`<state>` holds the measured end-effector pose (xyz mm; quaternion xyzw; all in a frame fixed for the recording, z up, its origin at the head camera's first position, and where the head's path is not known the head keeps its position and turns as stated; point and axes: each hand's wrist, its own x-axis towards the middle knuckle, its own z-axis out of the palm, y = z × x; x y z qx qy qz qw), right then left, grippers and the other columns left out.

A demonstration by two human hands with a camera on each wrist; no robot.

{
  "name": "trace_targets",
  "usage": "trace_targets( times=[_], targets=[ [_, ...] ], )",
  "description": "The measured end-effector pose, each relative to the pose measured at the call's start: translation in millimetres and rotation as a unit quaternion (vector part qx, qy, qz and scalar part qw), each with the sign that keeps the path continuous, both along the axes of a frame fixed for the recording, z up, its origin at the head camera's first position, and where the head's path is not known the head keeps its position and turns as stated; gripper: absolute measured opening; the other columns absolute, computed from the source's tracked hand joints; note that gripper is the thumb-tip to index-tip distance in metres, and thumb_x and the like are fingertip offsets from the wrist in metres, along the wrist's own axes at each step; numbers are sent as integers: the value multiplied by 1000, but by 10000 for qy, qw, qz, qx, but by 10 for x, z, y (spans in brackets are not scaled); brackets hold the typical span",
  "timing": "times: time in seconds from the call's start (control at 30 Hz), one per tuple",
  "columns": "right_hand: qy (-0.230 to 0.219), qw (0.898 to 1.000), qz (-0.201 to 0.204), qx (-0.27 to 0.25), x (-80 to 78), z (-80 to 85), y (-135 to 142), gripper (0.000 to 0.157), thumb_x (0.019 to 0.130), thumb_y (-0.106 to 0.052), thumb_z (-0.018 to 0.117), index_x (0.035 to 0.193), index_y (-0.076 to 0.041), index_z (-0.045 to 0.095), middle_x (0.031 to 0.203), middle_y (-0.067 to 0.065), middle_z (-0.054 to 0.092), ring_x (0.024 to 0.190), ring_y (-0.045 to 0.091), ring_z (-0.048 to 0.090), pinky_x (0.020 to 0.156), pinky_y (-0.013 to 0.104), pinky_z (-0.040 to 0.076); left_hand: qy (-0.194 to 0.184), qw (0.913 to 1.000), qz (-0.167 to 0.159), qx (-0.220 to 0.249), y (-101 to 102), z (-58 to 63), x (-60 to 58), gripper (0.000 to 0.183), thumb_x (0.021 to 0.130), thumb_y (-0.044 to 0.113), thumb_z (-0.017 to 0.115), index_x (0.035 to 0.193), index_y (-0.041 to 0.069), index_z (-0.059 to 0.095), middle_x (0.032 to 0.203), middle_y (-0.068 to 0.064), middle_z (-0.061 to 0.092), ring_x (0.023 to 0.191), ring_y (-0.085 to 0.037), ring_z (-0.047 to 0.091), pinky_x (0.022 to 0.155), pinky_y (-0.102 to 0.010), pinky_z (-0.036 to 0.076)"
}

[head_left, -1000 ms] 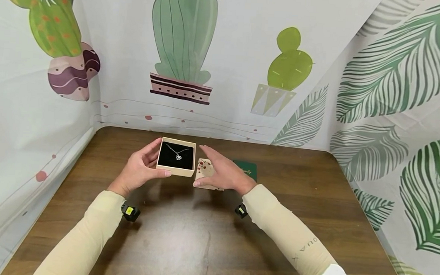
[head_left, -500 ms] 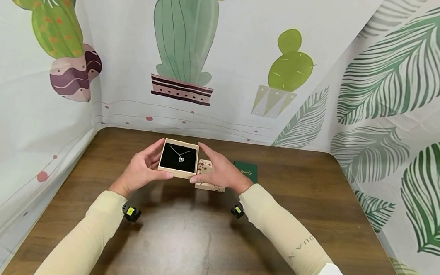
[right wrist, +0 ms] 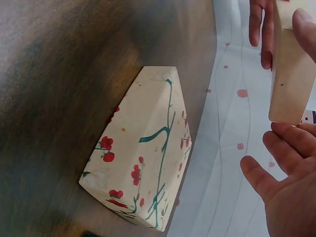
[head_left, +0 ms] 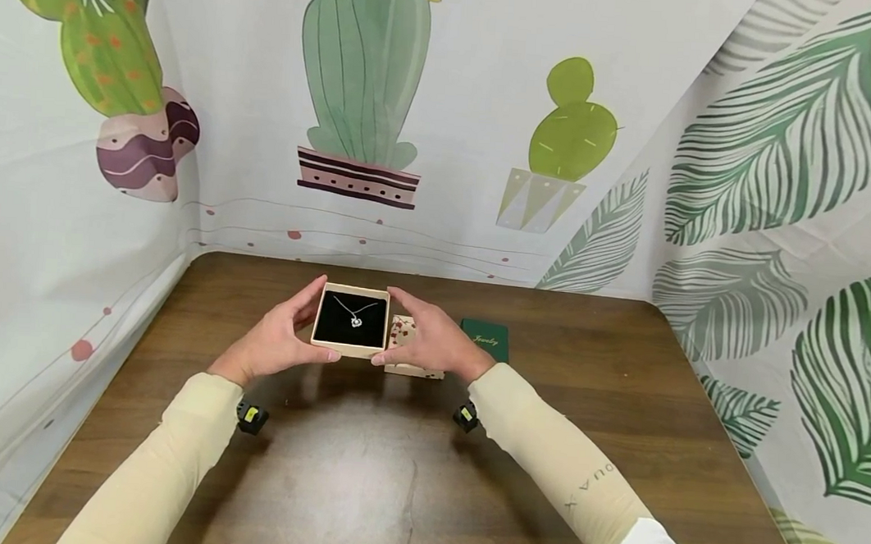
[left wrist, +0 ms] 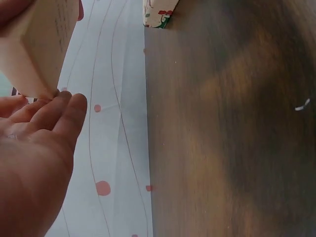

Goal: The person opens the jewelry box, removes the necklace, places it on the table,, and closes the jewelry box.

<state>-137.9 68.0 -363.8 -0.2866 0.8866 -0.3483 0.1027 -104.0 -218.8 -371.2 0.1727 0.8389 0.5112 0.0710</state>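
Both hands hold a small cream jewelry box (head_left: pixel 350 352) above the table, its open top tilted toward me. On the black pad (head_left: pixel 332 331) inside lies a silver necklace (head_left: pixel 356 322) with a small pendant. My left hand (head_left: pixel 273 339) grips the box's left side, thumb at the front lower corner and fingers behind. On the opposite side my right hand (head_left: pixel 435 338) pinches the box the same way. The left wrist view shows the underside of the box (left wrist: pixel 42 44) with print on it. A floral box lid (right wrist: pixel 140 143) rests on the table below my right hand.
A dark green card (head_left: pixel 493 337) with gold lettering lies behind the right wrist, partly covered by it. The brown wooden table (head_left: pixel 583 411) ends at a white cloth backdrop (head_left: pixel 472 142) printed with cacti and leaves.
My right hand has closed in from the right and now grips the box, which only the left hand held before. The box has shifted slightly and tilted more level side to side.
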Motion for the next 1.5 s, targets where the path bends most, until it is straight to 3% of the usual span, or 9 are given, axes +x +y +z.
trace_targets(
  times=[0.3, 0.63, 0.9, 1.27, 1.5],
  targets=[
    [-44, 9997, -58, 226, -8, -107, -66, 118, 75, -57, 90, 165, -15, 28, 166, 6, 42, 148, 30, 49, 119, 50, 44, -34, 9990, 59, -445, -32, -69, -10, 118, 77, 24, 93, 166, 6, 18, 160, -22, 46, 147, -42, 46, 122, -62, 32],
    [296, 9986, 86, 440, -43, -242, -127, 115, 75, -53, 91, 162, -5, 33, 157, 10, 54, 135, 28, 61, 115, 45, 48, -82, 9974, 28, -718, -60, -208, -65, 118, 74, 25, 95, 163, 3, 21, 165, -22, 38, 152, -43, 39, 123, -63, 29],
    [584, 9936, 83, 963, -68, -358, -191, 113, 75, -57, 89, 160, -5, 36, 162, 9, 48, 149, 24, 48, 129, 63, 18, -114, 9927, 79, -1200, -96, -306, -91, 116, 73, 29, 95, 161, 3, 24, 163, -21, 41, 147, -39, 44, 119, -60, 34],
    [777, 9853, -4, 1520, -67, -457, -322, 110, 74, -62, 88, 158, -10, 40, 160, 5, 51, 150, 20, 47, 127, 64, 21, -114, 9860, 92, -1662, -165, -407, -104, 111, 72, 32, 94, 156, 5, 27, 151, -22, 52, 114, -33, 61, 106, -54, 45],
    [703, 9826, -43, 1719, -81, -484, -384, 109, 74, -63, 87, 158, -12, 39, 161, 3, 50, 151, 19, 44, 128, 63, 19, -135, 9831, 91, -1821, -181, -426, -110, 111, 71, 33, 94, 155, 4, 28, 148, -22, 54, 110, -31, 62, 103, -52, 47]
  ],
)
